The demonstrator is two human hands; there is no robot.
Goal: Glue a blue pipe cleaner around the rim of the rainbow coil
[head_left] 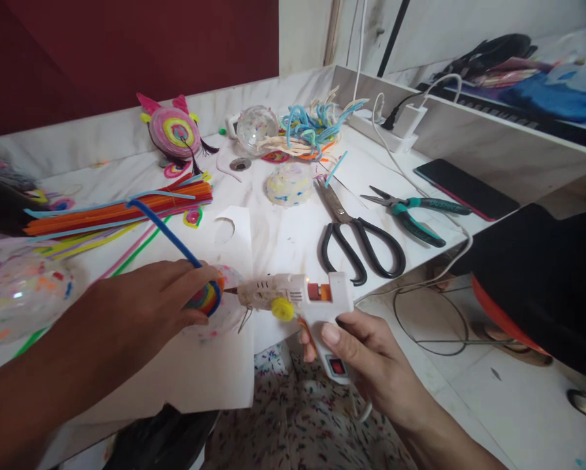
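My left hand pinches a coil of pipe cleaners in blue, yellow and red, with a blue tail sticking up and away. My right hand grips a white hot glue gun by its handle, fingers near the orange trigger. The gun's nozzle points left, at the coil's edge; whether it touches I cannot tell. A yellow coiled piece is on the gun's side. Below the coil, a clear speckled plastic dome lies on a white sheet, partly hidden by my left hand.
Black-handled scissors, teal pliers and a phone lie to the right. Orange pipe cleaners are bundled at left. Behind stand a pink coiled ornament, a speckled dome, blue yarn-like strands and a power strip.
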